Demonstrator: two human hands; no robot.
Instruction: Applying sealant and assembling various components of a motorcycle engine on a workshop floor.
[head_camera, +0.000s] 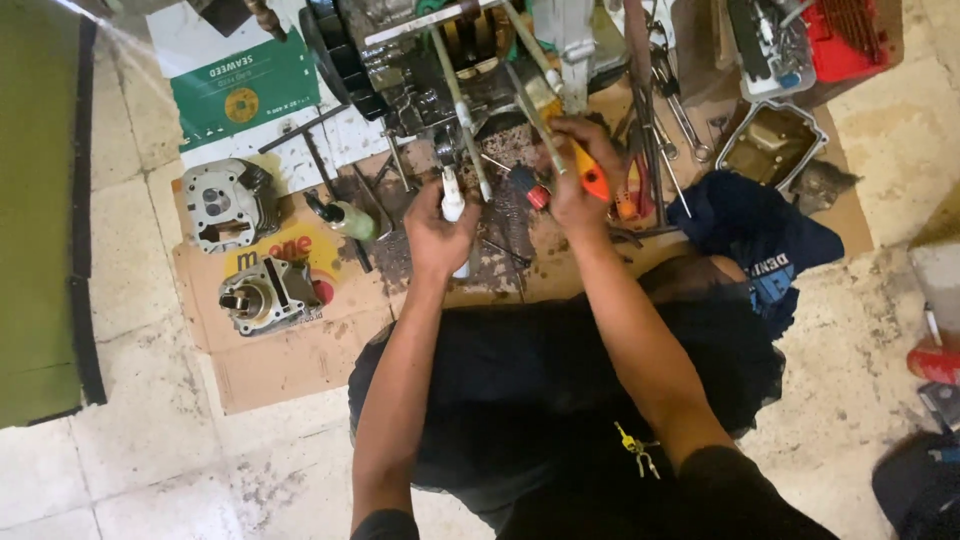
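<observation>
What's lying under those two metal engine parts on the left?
Both the cylinder head and the part below it sit on flattened brown cardboard spread over the tiled floor. The cardboard directly beneath them is covered, so its state there cannot be seen.

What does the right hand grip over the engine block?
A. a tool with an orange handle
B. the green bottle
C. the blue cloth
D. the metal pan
A: the right hand is closed around an orange-handled tool above the engine block, while the green bottle, blue cloth and metal pan lie untouched.
</observation>
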